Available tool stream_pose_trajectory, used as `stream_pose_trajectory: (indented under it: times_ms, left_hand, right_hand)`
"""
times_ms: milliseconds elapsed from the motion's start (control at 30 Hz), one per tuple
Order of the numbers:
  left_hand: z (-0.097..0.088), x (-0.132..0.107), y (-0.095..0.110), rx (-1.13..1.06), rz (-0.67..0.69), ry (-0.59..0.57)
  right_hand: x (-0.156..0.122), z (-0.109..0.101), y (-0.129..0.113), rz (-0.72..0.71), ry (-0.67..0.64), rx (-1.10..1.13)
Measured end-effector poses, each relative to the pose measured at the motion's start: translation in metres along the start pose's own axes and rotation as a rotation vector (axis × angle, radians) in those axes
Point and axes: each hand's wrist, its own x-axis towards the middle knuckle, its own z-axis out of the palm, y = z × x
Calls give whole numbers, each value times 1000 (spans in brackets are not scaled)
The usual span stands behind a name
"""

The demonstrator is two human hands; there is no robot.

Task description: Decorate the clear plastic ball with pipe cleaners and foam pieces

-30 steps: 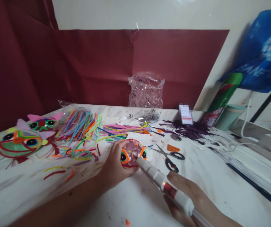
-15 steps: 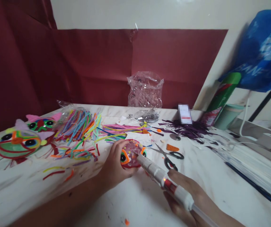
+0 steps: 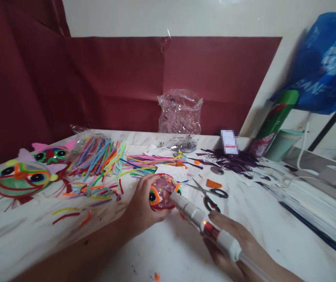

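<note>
Blurred label (image 3: 229, 141), unreadable

A pink ball with orange-rimmed eyes (image 3: 162, 192) is gripped by the left hand (image 3: 141, 207) on the white table (image 3: 38, 235), while a white glue gun (image 3: 204, 227), held in the right hand (image 3: 235, 250), is pressed nozzle-first against it. Scissors (image 3: 210, 194) are seen just right of the ball, coloured strips (image 3: 103, 156) behind it.

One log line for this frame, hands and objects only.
left hand: holds pink ball | right hand: holds glue gun, tip on ball | scissors: on table, beside ball
</note>
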Motion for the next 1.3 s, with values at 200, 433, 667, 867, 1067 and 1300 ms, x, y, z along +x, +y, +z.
stream_pose_trajectory:
  times_ms: [200, 433, 667, 867, 1067, 1300]
  left_hand:
    - [-1, 1, -1, -7, -34, -2]
    - [-2, 2, 0, 0, -7, -6]
    - [-2, 2, -2, -15, -72, 6]
    - [-1, 3, -3, -12, -43, 27]
    - [-1, 3, -2, -32, -101, 13]
    - [-1, 3, -3, -19, -64, 16]
  right_hand:
    - [2, -7, -5, -8, -105, 68]
    - [3, -9, -5, 72, -164, 39]
    - [0, -9, 1, -82, -146, 32]
    - [3, -9, 1, -28, -125, 13]
    - [2, -7, 0, -114, -104, 26]
    - [2, -7, 1, -95, -94, 75]
